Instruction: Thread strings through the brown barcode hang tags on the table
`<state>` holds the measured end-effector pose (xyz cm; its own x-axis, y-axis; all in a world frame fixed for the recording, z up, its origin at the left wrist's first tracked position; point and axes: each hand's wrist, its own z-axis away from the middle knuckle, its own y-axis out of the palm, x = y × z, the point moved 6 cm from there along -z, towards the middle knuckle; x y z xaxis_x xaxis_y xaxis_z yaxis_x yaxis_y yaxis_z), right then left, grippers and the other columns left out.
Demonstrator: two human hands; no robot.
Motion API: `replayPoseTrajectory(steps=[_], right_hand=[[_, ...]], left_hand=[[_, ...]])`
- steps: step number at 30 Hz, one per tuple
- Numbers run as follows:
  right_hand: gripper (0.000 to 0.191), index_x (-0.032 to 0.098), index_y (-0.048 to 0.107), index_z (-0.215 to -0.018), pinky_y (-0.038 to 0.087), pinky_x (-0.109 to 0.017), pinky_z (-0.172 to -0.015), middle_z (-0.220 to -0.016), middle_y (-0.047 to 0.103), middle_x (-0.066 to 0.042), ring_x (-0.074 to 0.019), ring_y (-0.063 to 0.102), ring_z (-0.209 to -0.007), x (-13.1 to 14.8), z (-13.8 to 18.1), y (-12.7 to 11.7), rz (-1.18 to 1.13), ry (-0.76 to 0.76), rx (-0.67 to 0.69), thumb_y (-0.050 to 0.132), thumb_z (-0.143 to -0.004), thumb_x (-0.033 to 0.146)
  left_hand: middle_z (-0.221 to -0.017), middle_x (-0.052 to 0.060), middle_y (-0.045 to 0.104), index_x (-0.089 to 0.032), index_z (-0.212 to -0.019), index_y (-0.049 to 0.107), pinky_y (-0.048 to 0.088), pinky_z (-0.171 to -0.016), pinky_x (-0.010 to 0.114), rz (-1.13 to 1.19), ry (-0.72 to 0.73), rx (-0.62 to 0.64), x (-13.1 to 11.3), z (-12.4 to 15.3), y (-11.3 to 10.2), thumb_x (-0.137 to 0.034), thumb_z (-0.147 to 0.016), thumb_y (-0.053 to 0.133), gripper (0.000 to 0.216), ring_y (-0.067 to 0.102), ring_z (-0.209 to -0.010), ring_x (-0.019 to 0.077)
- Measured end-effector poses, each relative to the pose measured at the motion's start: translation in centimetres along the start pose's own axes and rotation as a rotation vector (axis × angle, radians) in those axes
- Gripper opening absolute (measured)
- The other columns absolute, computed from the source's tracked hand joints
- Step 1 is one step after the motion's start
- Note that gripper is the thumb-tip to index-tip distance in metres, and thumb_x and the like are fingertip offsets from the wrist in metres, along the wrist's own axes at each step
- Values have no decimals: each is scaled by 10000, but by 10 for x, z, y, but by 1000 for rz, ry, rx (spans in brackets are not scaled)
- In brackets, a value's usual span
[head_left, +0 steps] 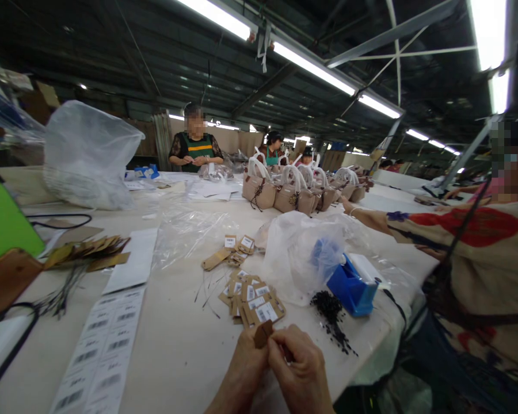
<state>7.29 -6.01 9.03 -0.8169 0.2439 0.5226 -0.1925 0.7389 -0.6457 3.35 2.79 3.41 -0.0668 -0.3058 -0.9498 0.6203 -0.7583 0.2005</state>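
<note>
A brown tag (263,333) is being pinched by both hands, left (246,368) and right (300,368), near the tag pile (252,299).

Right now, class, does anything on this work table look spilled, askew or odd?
Small black pieces lie scattered loose beside the blue box, like a spill. The pile of tags is fanned unevenly. Both hands, left and right, hold a brown tag normally.

One head-worn camera looks forward and down, close over the table (176,356).
</note>
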Motion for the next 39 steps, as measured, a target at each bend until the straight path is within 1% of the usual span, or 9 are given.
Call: replayPoseTrajectory(steps=[5, 9, 13, 17, 23, 27, 30, 33, 39], right_hand=[[189, 195, 597, -606, 309, -225, -479, -549, 514, 17, -115, 452, -509, -9, 1, 0, -66, 134, -27, 485, -758, 204], [208, 197, 591, -590, 320, -223, -474, -549, 528, 16, -119, 476, -520, -15, 1, 1, -171, 209, -28, 510, -770, 264], [224, 205, 639, -703, 406, -214, -544, -638, 604, -6, -140, 559, -606, -20, -3, -3, -280, 239, -51, 499, -818, 338], [251, 202, 651, -735, 443, -215, -616, -697, 636, -15, -152, 593, -665, -24, -8, -2, -354, 282, 54, 495, -829, 375], [298, 180, 597, -695, 426, -200, -512, -587, 572, 18, -121, 524, -550, -37, -7, 3, -537, 430, 70, 525, -798, 450], [360, 179, 558, -683, 390, -181, -374, -531, 478, 51, -90, 437, -447, -49, -2, 10, -764, 620, 38, 584, -726, 536], [378, 186, 556, -685, 439, -188, -391, -553, 483, 54, -99, 469, -485, -52, 1, 15, -872, 716, 34, 631, -671, 557], [345, 187, 590, -675, 442, -184, -410, -567, 531, 39, -112, 504, -516, -51, -2, 8, -798, 659, -4, 626, -685, 530], [217, 191, 676, -715, 455, -199, -548, -631, 608, -2, -129, 560, -590, -41, -8, -21, -419, 339, -148, 585, -765, 382]], left_hand=[[-538, -34, 479, -159, -501, 540, 303, -558, 236, -6, 45, -35, -4, 1, -1, -198, -534, 647, 118, 395, -597, 127], [-527, -27, 470, -141, -532, 553, 285, -522, 237, 32, -1, -7, -4, 5, 5, -194, -522, 645, 106, 393, -552, 113], [-515, -34, 455, -135, -619, 577, 272, -489, 237, 258, -99, 184, -9, 18, 22, -187, -548, 641, 109, 387, -481, 86], [-474, -24, 476, -129, -644, 598, 268, -457, 241, 377, -195, 375, -9, 26, 35, -139, -524, 654, 133, 412, -424, 86], [-618, 42, 624, -128, -810, 651, 374, -541, 259, 568, -219, 428, -8, 28, 33, -321, -630, 702, 269, 559, -541, 137], [-736, 104, 686, -95, -882, 664, 398, -596, 244, 670, -317, 550, -10, 31, 38, -563, -718, 572, 504, 633, -622, 162], [-777, 110, 692, -102, -928, 651, 413, -593, 264, 684, -324, 575, -9, 28, 39, -587, -741, 521, 536, 647, -596, 178], [-732, 104, 685, -100, -915, 640, 414, -547, 277, 668, -336, 492, -4, 23, 35, -558, -783, 469, 506, 639, -535, 187], [-679, 119, 676, -73, -916, 620, 417, -500, 261, 668, -373, 361, 3, 18, 26, -490, -846, 398, 477, 626, -529, 179]])
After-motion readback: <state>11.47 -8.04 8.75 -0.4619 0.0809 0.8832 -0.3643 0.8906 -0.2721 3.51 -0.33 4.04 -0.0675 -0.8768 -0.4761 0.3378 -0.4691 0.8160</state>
